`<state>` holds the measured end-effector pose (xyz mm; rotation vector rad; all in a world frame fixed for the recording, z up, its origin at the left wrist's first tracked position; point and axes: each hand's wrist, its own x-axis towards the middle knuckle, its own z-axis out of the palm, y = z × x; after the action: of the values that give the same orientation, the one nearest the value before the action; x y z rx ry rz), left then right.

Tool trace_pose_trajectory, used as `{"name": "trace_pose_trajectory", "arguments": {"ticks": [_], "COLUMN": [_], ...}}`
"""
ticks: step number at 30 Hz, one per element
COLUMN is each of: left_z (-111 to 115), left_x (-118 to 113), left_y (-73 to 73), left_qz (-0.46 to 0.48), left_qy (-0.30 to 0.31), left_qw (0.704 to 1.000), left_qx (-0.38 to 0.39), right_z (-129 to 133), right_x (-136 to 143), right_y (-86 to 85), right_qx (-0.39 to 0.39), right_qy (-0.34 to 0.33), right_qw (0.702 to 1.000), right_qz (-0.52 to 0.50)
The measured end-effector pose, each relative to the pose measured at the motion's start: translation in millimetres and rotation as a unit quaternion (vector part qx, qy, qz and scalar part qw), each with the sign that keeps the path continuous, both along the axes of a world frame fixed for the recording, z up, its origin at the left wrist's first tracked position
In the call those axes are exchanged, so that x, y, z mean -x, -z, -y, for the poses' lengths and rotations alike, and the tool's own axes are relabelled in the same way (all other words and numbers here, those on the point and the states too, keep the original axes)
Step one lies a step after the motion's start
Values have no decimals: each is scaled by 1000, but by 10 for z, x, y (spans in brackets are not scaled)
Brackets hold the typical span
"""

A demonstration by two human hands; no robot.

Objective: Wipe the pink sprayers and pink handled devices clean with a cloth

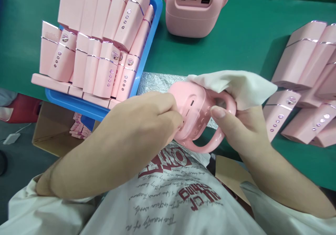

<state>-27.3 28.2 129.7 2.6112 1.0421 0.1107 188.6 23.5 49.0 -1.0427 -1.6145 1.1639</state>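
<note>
A pink device that looks like a portable speaker (190, 107), with a loop handle, a row of buttons and small ports, is tilted in front of my chest. My right hand (241, 126) grips it at the handle, thumb towards the buttons. A white cloth (233, 84) is also in that hand, draped over the handle's far side. My left hand (162, 118) is closed, its fingers pressed against the port face. Whatever those fingers hold, if anything, is hidden behind the knuckles.
Many pink button-bearing units fill a blue tray (154, 35) at left. Another ported pink unit (193, 21) stands at the back. More pink units (301, 49) lie at right on the green table (244, 39). A cardboard box (48, 130) sits below, left. Silvery wrap (157, 81) lies underneath.
</note>
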Motion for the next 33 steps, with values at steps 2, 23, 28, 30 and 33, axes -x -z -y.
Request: {"name": "trace_pose_trajectory", "arguments": {"ticks": [2,23,28,30,33], "left_z": [-2,110,144,224,384], "left_x": [-28,18,105,110,25], "left_y": [-4,70,112,253,611], "left_qz": [0,63,159,171,172], "left_qy": [21,9,-79,-84,-119], "left_qw": [1000,997,984,982,978], "left_qx": [-8,-43,-7,7,-20], "right_z": [5,-14,-13,-13,-9], "right_x": [0,14,11,18,38], "right_y": [9,-13,-2,2,5], "right_qx": [2,-2,4,9,14], "right_qy": [5,2,0,3,17], "right_qw": [1000,1000,1000,1000,1000], "right_qz": [4,-10,-19,-14,-18]}}
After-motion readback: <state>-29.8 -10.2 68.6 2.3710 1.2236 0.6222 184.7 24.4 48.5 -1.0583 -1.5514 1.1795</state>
